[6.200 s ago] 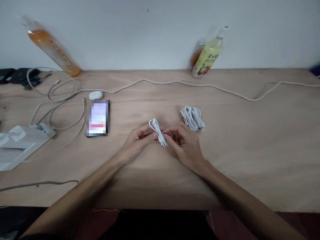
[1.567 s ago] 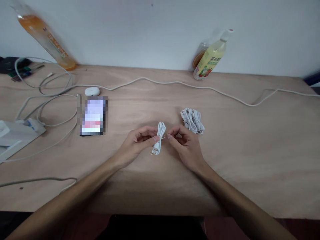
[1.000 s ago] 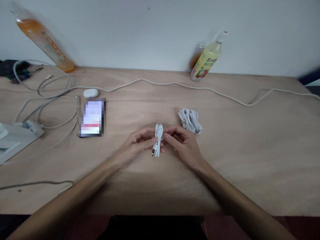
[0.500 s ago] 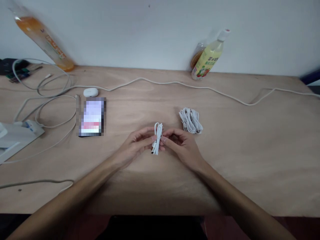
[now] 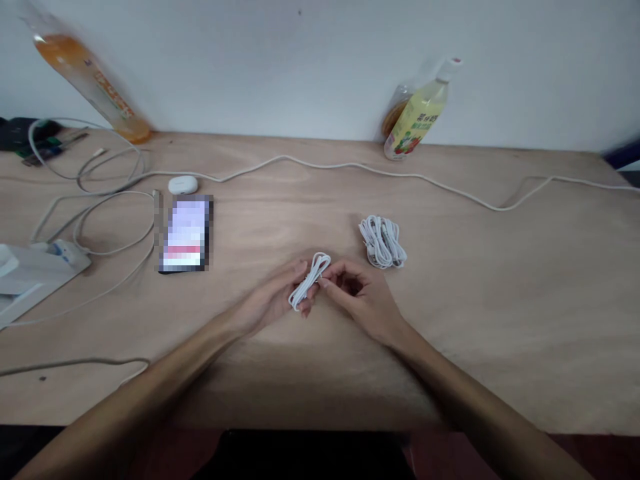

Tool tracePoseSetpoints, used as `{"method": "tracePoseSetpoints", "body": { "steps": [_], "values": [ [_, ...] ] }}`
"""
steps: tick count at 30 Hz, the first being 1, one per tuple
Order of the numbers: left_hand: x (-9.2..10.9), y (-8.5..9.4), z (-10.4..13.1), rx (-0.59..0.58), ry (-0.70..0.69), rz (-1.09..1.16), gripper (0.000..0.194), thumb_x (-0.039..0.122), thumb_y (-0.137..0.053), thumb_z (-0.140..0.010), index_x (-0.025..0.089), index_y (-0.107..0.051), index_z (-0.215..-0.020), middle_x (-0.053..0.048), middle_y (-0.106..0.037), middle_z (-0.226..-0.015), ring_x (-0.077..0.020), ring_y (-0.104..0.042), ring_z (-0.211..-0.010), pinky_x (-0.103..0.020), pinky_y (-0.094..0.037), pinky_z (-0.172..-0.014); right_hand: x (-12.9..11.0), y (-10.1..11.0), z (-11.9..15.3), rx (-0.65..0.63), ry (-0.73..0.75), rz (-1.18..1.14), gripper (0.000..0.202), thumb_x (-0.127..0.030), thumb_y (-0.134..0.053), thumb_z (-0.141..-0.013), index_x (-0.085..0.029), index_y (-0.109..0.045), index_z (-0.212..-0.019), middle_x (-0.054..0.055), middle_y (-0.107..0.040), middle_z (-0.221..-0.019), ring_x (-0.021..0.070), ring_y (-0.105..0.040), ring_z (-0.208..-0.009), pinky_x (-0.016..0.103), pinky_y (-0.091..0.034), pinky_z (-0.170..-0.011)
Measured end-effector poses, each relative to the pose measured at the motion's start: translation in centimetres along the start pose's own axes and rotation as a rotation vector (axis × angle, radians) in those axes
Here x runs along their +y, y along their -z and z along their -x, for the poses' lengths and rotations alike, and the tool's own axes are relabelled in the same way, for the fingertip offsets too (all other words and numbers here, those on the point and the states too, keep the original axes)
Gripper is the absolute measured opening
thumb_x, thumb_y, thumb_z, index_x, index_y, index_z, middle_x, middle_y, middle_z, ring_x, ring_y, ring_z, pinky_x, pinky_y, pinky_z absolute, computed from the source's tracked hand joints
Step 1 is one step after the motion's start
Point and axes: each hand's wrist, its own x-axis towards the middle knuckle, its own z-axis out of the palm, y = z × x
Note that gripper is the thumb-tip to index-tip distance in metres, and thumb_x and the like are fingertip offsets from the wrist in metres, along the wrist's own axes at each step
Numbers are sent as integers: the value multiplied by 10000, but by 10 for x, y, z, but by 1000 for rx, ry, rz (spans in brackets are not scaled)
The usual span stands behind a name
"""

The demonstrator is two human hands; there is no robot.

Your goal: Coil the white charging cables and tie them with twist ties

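Note:
A small coiled white charging cable (image 5: 309, 283) lies slantwise across the fingers of my left hand (image 5: 265, 297), its upper end leaning right. The left thumb is lifted off the coil, while the fingers support it from beneath. My right hand (image 5: 369, 293) pinches the coil's right side, at what looks like a short tie or cable end, between thumb and forefinger. Both hands are just above the wooden table (image 5: 310, 393). Beyond the right hand rests a bundle of coiled white cables (image 5: 383, 241).
At left lie a phone (image 5: 185, 233), a white earbud case (image 5: 183, 185), loose cables and a white power strip (image 5: 40, 280). An orange drink bottle (image 5: 95, 87) and a yellow drink bottle (image 5: 419, 117) stand by the wall. A long white cable (image 5: 350, 165) crosses the back.
The coil has turned from nearly upright to slanted, and its plug end no longer shows. My left thumb has lifted from it; my right hand keeps its pinch.

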Motion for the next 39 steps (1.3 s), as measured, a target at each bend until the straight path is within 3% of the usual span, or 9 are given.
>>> {"method": "tracePoseSetpoints", "body": {
  "steps": [5,10,19,22,27,30,33,36,39],
  "values": [
    [3,-5,4,21,21,0,447,469,-873,-884,189,-649,-1150,49,-541,-758,-84,-415,-596,-225,-400,-602,-2,-3,1,19,-26,-57,141,-334,-722,-927,-229,-704,-835,-23,-652,-730,125,-482,-603,285,-356,-570],
    [6,-4,5,1,21,-74,372,474,-723,-999,187,-660,-1226,75,-480,-659,-83,-282,-526,-235,-369,-561,-4,-7,2,2,-26,-135,140,-332,-716,-925,-237,-684,-827,-26,-627,-735,128,-482,-614,275,-362,-569],
    [7,-3,9,-97,41,-144,706,634,-638,-1000,195,-521,-1540,88,-463,-668,-103,-255,-501,-265,-244,-491,3,-6,1,0,-39,-243,128,-366,-766,-919,-243,-741,-891,7,-705,-836,169,-615,-748,294,-483,-667],
    [7,-1,10,-126,99,-235,757,753,-540,-997,176,-547,-1487,79,-483,-659,-104,-259,-490,-278,-232,-492,3,-5,0,-16,-61,-293,161,-405,-800,-916,-253,-762,-878,33,-779,-944,195,-684,-839,327,-546,-743],
    [5,0,11,-120,102,-289,679,808,-539,-971,168,-670,-1156,67,-475,-649,-96,-281,-505,-273,-264,-497,4,-3,-2,88,-24,-293,84,-360,-825,-909,-276,-822,-912,26,-827,-927,191,-716,-809,335,-556,-744],
    [3,-2,8,-37,9,-197,552,680,-738,-920,199,-671,-1185,116,-409,-621,-62,-193,-467,-234,-249,-463,-1,1,-4,151,-7,-304,56,-333,-826,-900,-277,-826,-895,12,-813,-876,178,-703,-771,323,-554,-714],
    [4,-4,3,159,-128,-259,425,481,-883,-851,178,-739,-1112,133,-366,-558,-47,-214,-435,-212,-202,-425,-7,5,-6,199,-19,-289,44,-302,-837,-872,-274,-816,-845,-29,-717,-727,138,-607,-639,295,-520,-637],
    [5,-7,0,325,-207,-310,312,393,-928,-799,163,-794,-964,112,-418,-527,-34,-266,-409,-210,-176,-403,-7,5,-6,207,-50,-296,75,-309,-854,-848,-262,-808,-811,-45,-660,-668,114,-534,-570,284,-497,-595],
    [3,-10,-1,393,-227,-291,297,365,-966,-738,172,-839,-926,89,-496,-539,-23,-290,-397,-211,-164,-391,-5,1,-4,168,-87,-326,108,-345,-874,-823,-256,-815,-807,-27,-698,-695,125,-571,-595,290,-513,-604]
  ]
}}
